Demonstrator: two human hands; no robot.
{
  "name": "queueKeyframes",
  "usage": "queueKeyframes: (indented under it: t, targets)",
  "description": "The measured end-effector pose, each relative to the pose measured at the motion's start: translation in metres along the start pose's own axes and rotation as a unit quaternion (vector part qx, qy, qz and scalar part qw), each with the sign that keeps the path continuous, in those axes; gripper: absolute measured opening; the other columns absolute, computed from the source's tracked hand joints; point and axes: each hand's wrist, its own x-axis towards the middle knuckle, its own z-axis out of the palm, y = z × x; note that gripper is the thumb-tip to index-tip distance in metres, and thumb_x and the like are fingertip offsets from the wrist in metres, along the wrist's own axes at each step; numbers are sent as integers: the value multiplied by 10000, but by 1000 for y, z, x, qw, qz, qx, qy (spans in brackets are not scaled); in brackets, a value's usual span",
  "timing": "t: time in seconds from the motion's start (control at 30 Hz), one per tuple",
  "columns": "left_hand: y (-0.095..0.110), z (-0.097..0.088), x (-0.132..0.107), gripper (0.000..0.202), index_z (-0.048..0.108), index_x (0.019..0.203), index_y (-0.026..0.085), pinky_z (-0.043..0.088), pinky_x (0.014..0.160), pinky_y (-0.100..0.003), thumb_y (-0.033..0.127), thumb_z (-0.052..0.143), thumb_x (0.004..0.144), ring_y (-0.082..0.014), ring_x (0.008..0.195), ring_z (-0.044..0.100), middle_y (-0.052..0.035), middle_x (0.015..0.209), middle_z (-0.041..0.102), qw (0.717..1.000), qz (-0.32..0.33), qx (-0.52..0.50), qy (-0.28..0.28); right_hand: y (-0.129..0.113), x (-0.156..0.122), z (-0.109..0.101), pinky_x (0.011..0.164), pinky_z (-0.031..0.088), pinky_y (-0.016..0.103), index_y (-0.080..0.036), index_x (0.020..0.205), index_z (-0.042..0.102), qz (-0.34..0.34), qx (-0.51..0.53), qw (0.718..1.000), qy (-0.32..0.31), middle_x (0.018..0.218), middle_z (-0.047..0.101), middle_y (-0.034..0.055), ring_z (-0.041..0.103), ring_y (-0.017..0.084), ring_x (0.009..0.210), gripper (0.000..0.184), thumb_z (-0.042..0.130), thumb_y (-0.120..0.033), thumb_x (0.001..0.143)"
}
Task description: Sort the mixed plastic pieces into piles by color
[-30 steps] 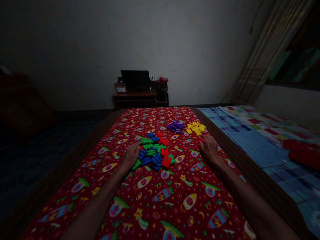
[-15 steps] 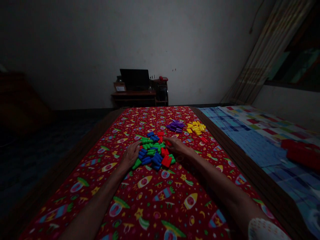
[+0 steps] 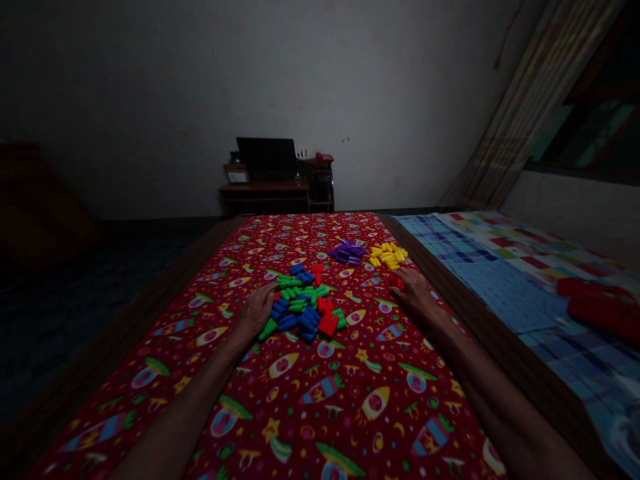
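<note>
A mixed heap of small plastic blocks lies on the red patterned cloth, with green blocks (image 3: 295,291), blue blocks (image 3: 307,323) and red blocks (image 3: 328,323) jumbled together. My left hand (image 3: 257,308) rests against the heap's left side, its fingers laid out and holding nothing visible. Off to the right, away from the heap, my right hand (image 3: 416,293) has its thumb and fingers around a red block (image 3: 397,283) at the cloth. Just beyond it is a pile of yellow blocks (image 3: 388,255), and beside that a purple pile (image 3: 347,253).
The red cloth (image 3: 300,400) covers a long table with brown edges. On the right is a bed with a blue checked cover (image 3: 510,287) and a red item (image 3: 600,307). A desk with a dark monitor (image 3: 267,159) stands against the far wall.
My right hand has moved right, from the mixed heap to the spot below the yellow blocks, where a red block lay. My left hand has stayed at the heap.
</note>
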Motion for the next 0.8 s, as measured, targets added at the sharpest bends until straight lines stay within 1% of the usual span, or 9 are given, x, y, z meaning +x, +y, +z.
queueKeyframes:
  t: [0.07,0.13,0.27,0.33,0.4,0.5,0.63,0.73,0.8]
  targets:
    - [0,-1,0,441,647,1111,181,444,1033,-452,366,328,868,-258,1148,592,-105,1184,678,1000,3,2,-5,-16,5,2,953,431,475,-150,1216,627,-29,44,998,22,1247,608,191,534,322,1172,388,603,-295,857]
    - [-1,-1,1,435,648,1107,187,448,1028,-453,363,331,866,-258,1138,597,-101,1174,681,1000,4,1,-4,-43,11,4,906,461,422,-167,1202,638,-57,115,992,18,1163,661,162,597,279,1072,342,549,-287,894]
    - [-1,1,0,436,650,1104,191,459,1012,-462,365,338,853,-260,1110,608,-99,1154,686,1000,3,-5,7,-111,16,12,749,480,296,-188,1135,672,-138,258,950,-106,967,721,70,652,202,835,306,477,-332,948]
    - [0,1,0,438,651,1106,192,460,1012,-460,360,334,854,-258,1110,608,-97,1156,685,1000,2,-7,9,-137,15,16,761,471,285,-191,1120,669,-198,280,927,-153,986,712,63,643,203,870,301,518,-375,935]
    - [1,1,0,449,651,1109,176,454,1017,-463,362,328,857,-262,1119,604,-110,1166,680,1000,2,-7,8,-154,14,21,813,461,298,-178,1147,643,-229,269,921,-167,1060,691,92,623,219,956,309,575,-360,907]
    - [3,0,-1,454,651,1106,164,454,1018,-463,363,331,853,-267,1123,603,-121,1169,679,1000,2,-7,3,-161,18,28,815,452,303,-170,1168,622,-197,231,933,-191,1081,680,104,614,222,975,325,627,-276,861]
    - [4,0,-1,430,655,1098,189,459,1016,-449,345,343,846,-254,1118,607,-96,1150,690,1000,-3,-6,10,-158,25,33,706,431,250,-184,1091,663,-138,232,940,-209,941,694,42,620,179,839,278,635,-216,817]
    - [4,-2,-1,434,652,1105,185,466,1011,-441,346,341,849,-251,1120,608,-96,1162,686,1000,0,-3,6,-146,28,29,634,410,223,-175,1096,675,-107,276,936,-191,858,692,17,609,150,745,280,621,-231,827]
    - [4,-3,-1,432,650,1110,183,471,1005,-441,342,345,849,-254,1117,610,-98,1178,681,1000,5,2,-4,-131,31,21,639,415,228,-182,1095,682,-80,261,950,-154,853,697,21,611,157,750,291,639,-256,817]
